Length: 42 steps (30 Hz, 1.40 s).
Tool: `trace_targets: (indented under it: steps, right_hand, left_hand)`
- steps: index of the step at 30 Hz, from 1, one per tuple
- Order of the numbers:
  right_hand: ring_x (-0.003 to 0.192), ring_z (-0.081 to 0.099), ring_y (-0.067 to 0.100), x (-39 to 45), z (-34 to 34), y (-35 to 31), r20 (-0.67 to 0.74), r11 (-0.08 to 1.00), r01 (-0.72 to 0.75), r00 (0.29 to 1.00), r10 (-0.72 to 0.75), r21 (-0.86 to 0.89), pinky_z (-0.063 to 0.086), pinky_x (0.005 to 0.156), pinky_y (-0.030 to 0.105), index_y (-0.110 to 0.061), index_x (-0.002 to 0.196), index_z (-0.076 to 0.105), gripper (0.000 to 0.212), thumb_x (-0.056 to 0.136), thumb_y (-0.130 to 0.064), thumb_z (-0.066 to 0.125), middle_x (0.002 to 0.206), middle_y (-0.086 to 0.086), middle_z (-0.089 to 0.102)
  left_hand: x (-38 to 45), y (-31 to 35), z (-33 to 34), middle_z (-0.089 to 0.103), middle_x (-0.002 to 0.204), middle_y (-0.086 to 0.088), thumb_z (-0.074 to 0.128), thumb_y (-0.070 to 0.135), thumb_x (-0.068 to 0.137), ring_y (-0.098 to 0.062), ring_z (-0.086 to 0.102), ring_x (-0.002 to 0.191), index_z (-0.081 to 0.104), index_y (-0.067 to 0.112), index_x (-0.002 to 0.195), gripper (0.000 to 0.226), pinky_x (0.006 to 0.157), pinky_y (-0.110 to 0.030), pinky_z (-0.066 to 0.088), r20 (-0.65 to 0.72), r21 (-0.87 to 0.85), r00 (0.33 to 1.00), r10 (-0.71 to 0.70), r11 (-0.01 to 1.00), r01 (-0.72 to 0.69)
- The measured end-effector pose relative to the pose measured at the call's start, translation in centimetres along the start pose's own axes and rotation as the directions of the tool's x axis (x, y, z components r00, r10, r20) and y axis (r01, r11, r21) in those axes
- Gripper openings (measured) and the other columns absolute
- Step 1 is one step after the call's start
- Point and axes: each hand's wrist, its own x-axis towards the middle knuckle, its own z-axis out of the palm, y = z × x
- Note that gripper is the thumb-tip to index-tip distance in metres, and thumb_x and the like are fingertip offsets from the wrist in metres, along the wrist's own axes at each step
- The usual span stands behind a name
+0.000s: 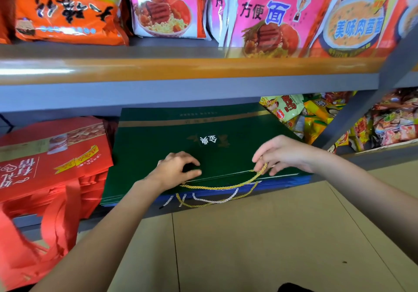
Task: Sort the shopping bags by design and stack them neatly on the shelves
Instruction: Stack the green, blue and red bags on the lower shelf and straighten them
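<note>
Right hand [280, 156] pinches the gold cord [226, 186]; left hand [178, 167] curls on the green bag [169, 137] beneath. Next, likely: tuck cord in, square stack.

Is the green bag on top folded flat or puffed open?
Folded flat. The green bag lies flat atop the stack, its gold cord handle hanging over the shelf edge.
</note>
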Motion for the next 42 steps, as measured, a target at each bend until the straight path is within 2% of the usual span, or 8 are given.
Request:
trace_targets:
  steps: [6, 9, 13, 22, 26, 32, 37, 42]
  right_hand:
    - [0.079, 0.069, 0.005, 0.5, -1.8, 1.1, -0.184, 0.909, 0.214, 0.938, -0.293, -0.358, 0.056, 0.08, 0.029, -0.014, 0.092, 0.065, 0.018, 0.089, 0.002, 0.057, 0.088, 0.004, 0.074]
    - [0.063, 0.066, 0.002, 0.8, -1.9, 1.6, -0.327, 0.855, 0.207, 0.861, -0.39, -0.475, 0.053, 0.067, 0.018, -0.016, 0.082, 0.065, 0.004, 0.085, -0.015, 0.067, 0.069, -0.002, 0.071]
    - [0.049, 0.063, 0.009, 1.0, -1.2, 1.9, -0.397, 0.97, 0.233, 0.885, -0.243, -0.075, 0.043, 0.041, 0.015, -0.009, 0.08, 0.064, 0.01, 0.089, -0.013, 0.062, 0.065, 0.006, 0.069]
    - [0.067, 0.069, 0.02, 1.1, 3.3, 2.2, -0.239, 0.929, 0.21, 0.961, -0.138, 0.306, 0.055, 0.056, 0.022, 0.0, 0.1, 0.06, 0.014, 0.096, -0.009, 0.049, 0.087, 0.019, 0.07]
    - [0.103, 0.064, 0.023, 2.3, 3.2, 2.0, -0.211, 0.807, 0.196, 0.973, -0.091, 0.557, 0.056, 0.079, 0.03, -0.027, 0.14, 0.032, 0.063, 0.091, 0.006, 0.052, 0.122, 0.003, 0.056]
    - [0.08, 0.063, 0.007, 1.5, 2.2, 2.8, -0.412, 0.964, 0.255, 0.873, -0.263, -0.075, 0.049, 0.072, 0.021, -0.019, 0.084, 0.064, 0.024, 0.092, -0.001, 0.051, 0.087, 0.0, 0.069]
    - [0.079, 0.054, 0.014, 1.2, 2.3, 3.1, -0.14, 0.367, 0.342, 0.539, -0.83, -0.865, 0.05, 0.065, 0.033, -0.009, 0.099, 0.064, 0.026, 0.076, -0.017, 0.073, 0.087, 0.0, 0.06]
    - [0.114, 0.049, 0.031, 4.6, 2.7, 2.0, 0.06, 0.108, 0.164, 0.773, -0.632, -0.981, 0.044, 0.09, 0.045, -0.012, 0.125, 0.053, 0.075, 0.065, -0.047, 0.081, 0.124, 0.012, 0.051]
  left_hand:
    - [0.5, 1.0, 0.1, 0.03, 0.146, 0.007, 0.064, 0.048, 0.083, -0.023, 0.028, 0.13, 0.036, 0.035, 0.14, 0.065, 0.104, -0.04, 0.026, 0.063, 0.21, 0.998, -0.005, 0.978, -0.008]
    - [0.6, 0.9, 0.0, 0.041, 0.142, 0.007, 0.059, 0.046, 0.087, -0.02, 0.038, 0.127, 0.043, 0.03, 0.136, 0.055, 0.104, -0.033, 0.035, 0.01, 0.286, 0.994, 0.108, 0.952, -0.106]
    - [0.2, 1.2, -1.0, 0.057, 0.13, 0.005, 0.056, 0.042, 0.09, -0.018, 0.053, 0.117, 0.056, 0.027, 0.126, 0.039, 0.097, -0.03, 0.042, -0.187, 0.219, 0.963, 0.194, 0.964, -0.151]
    - [0.1, 2.8, -5.8, 0.063, 0.067, -0.007, 0.059, 0.03, 0.092, -0.028, 0.063, 0.064, 0.069, 0.01, 0.108, 0.027, 0.073, -0.038, 0.05, -0.585, 0.251, 0.739, 0.334, 0.941, -0.226]
    - [0.3, 3.1, -6.5, 0.068, 0.07, -0.011, 0.057, 0.031, 0.093, -0.03, 0.066, 0.069, 0.068, 0.011, 0.11, 0.028, 0.076, -0.035, 0.047, -0.561, 0.242, 0.767, 0.311, 0.948, -0.208]
    - [-0.1, 2.6, -5.4, 0.07, 0.096, -0.008, 0.053, 0.037, 0.093, -0.025, 0.061, 0.081, 0.062, 0.015, 0.119, 0.036, 0.083, -0.032, 0.043, -0.426, 0.196, 0.87, 0.248, 0.964, -0.178]
    - [0.0, 1.1, -3.1, 0.061, 0.123, -0.003, 0.052, 0.049, 0.09, -0.022, 0.055, 0.113, 0.056, 0.02, 0.126, 0.047, 0.097, -0.032, 0.038, -0.199, 0.331, 0.945, 0.259, 0.926, -0.184]
    - [-0.4, -0.4, 0.0, 0.072, 0.091, 0.0, 0.042, 0.054, 0.078, -0.019, 0.07, 0.077, 0.071, 0.016, 0.095, 0.05, 0.075, -0.035, 0.055, -0.182, 0.541, 0.901, 0.394, 0.805, -0.243]
